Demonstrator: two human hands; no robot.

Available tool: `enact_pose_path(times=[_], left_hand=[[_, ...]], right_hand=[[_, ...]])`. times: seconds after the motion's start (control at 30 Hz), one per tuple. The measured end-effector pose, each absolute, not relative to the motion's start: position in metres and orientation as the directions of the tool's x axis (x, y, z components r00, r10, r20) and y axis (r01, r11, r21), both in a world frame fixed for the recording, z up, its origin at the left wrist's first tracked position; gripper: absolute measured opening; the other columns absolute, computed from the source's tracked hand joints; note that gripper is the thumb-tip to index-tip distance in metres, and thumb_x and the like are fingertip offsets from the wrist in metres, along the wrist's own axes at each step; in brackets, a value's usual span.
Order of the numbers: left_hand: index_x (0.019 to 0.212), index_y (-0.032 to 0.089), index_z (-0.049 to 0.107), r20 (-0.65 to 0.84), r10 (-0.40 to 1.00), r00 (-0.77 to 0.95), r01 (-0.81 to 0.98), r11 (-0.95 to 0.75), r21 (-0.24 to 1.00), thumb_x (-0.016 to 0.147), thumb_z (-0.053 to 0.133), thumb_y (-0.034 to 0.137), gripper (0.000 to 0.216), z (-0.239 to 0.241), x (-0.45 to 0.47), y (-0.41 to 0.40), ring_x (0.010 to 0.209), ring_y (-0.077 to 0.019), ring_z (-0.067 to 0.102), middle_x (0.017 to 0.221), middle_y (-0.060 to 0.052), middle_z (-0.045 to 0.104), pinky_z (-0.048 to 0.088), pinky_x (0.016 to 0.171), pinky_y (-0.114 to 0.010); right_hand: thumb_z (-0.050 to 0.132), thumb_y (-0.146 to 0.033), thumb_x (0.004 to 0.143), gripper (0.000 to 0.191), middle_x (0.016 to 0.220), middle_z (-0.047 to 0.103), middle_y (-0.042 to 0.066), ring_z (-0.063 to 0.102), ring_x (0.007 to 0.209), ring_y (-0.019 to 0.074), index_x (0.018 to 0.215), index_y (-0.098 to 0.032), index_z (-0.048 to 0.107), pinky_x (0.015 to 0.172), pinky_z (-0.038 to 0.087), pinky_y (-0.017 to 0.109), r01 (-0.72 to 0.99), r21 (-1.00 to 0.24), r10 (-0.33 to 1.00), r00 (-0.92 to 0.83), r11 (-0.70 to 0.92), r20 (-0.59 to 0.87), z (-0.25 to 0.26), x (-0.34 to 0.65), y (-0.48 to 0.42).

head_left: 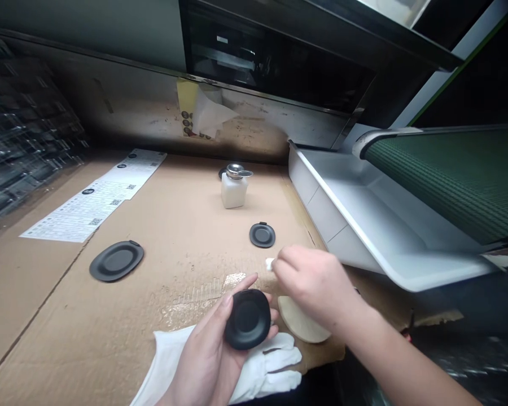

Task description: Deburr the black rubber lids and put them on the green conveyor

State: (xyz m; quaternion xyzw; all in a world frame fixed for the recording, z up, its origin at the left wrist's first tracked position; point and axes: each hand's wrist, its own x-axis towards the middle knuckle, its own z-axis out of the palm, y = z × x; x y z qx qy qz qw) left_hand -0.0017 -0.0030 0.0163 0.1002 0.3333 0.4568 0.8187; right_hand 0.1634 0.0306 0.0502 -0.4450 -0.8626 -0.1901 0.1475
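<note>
Hands: L hand [215, 358] palm up, fingers and thumb curled round the rim of a matte black, rounded, shallow dish-shaped part [248, 320], recessed face up. R hand [311, 282] pinching a small white soft-looking wad [269, 264] btwn thumb & fingertips, clear of the part; material n/k, too small to tell.

Location of part: in L palm, over a white fabric glove [275, 369] laid on a brown cardboard-covered desk [182, 225]. Beside R hand: cream flat round-edged pad [300, 327], partly hidden. Beyond: small black oval dish [262, 234] and squarish translucent white bottle w/ metal top [233, 194]. At left of desk: larger-looking black oval dish [117, 261]. At right: white rectangular plastic tray [322, 208].

Poss. faults (judgement only):
1. Drop of part. Cause: loose L grip, or hard off-centre pressure from R hand.
2. Fingerprints on black surface. Cause: direct skin contact, both hands bare.
3. Lint or streaks. Cause: wad shedding, or overly wet if dampened.
4. Bottle tip-over, w/ poss. spill toward small black oval dish. Cause: careless R reach.
5. Scratches. Cause: grit on cardboard, or on wad if dropped & reused.
</note>
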Motion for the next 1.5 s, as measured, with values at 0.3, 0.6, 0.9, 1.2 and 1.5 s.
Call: enact_pose_path(times=[0.3, 0.6, 0.9, 1.2, 1.5], left_hand=[[0.113, 0.018, 0.061, -0.342, 0.882, 0.325, -0.652, 0.471, 0.594, 0.074, 0.063, 0.032, 0.042, 0.010, -0.001, -0.008, 0.120, -0.0300, 0.046, 0.117, -0.015, 0.062, 0.027, 0.105, -0.042], [0.104, 0.030, 0.067, -0.149, 0.976, 0.161, -0.252, 0.187, 0.949, 0.054, 0.079, 0.020, 0.053, 0.008, -0.001, -0.021, 0.123, -0.0304, 0.043, 0.121, -0.005, 0.061, 0.030, 0.105, -0.041], [0.109, 0.038, 0.062, -0.068, 0.996, 0.065, -0.040, 0.071, 0.997, 0.064, 0.072, 0.026, 0.047, 0.004, -0.011, -0.020, 0.122, -0.0234, 0.045, 0.125, 0.001, 0.057, 0.031, 0.106, -0.036], [0.119, 0.045, 0.049, 0.019, 0.995, 0.097, 0.167, -0.035, 0.985, 0.071, 0.066, 0.025, 0.056, -0.010, -0.013, -0.016, 0.123, -0.0236, 0.044, 0.130, 0.003, 0.052, 0.029, 0.107, -0.045], [0.121, 0.047, 0.044, 0.126, 0.988, 0.093, 0.311, -0.149, 0.939, 0.075, 0.062, 0.026, 0.054, -0.006, -0.009, -0.017, 0.120, -0.0222, 0.047, 0.129, 0.006, 0.052, 0.031, 0.106, -0.044]], right_hand=[[0.046, -0.016, 0.089, 0.017, 0.076, 0.060, 0.002, 0.047, 0.070, 0.0133, 0.080, -0.018, 0.060, 0.057, 0.027, 0.028, 0.883, 0.256, 0.784, -0.468, 0.394, 0.408, 0.023, 0.225, 0.063], [0.051, -0.016, 0.086, 0.012, 0.089, 0.062, 0.004, 0.055, 0.085, 0.0170, 0.090, -0.018, 0.061, 0.071, 0.042, 0.028, 0.914, -0.061, 0.883, -0.369, 0.402, 0.290, 0.016, 0.210, 0.013], [0.047, -0.018, 0.088, 0.011, 0.088, 0.063, 0.002, 0.058, 0.081, 0.0152, 0.096, -0.019, 0.055, 0.071, 0.045, 0.027, 0.901, -0.295, 0.924, -0.227, 0.319, 0.307, 0.014, 0.208, 0.008], [0.045, -0.014, 0.086, 0.020, 0.083, 0.062, 0.005, 0.051, 0.069, 0.0149, 0.100, -0.015, 0.060, 0.058, 0.034, 0.028, 0.845, -0.073, 0.782, -0.453, 0.529, 0.428, 0.058, 0.168, -0.027], [0.044, -0.013, 0.083, 0.022, 0.067, 0.057, 0.005, 0.045, 0.059, 0.0149, 0.088, -0.010, 0.066, 0.050, 0.027, 0.031, 0.831, 0.097, 0.731, -0.532, 0.548, 0.428, 0.068, 0.163, -0.023]])
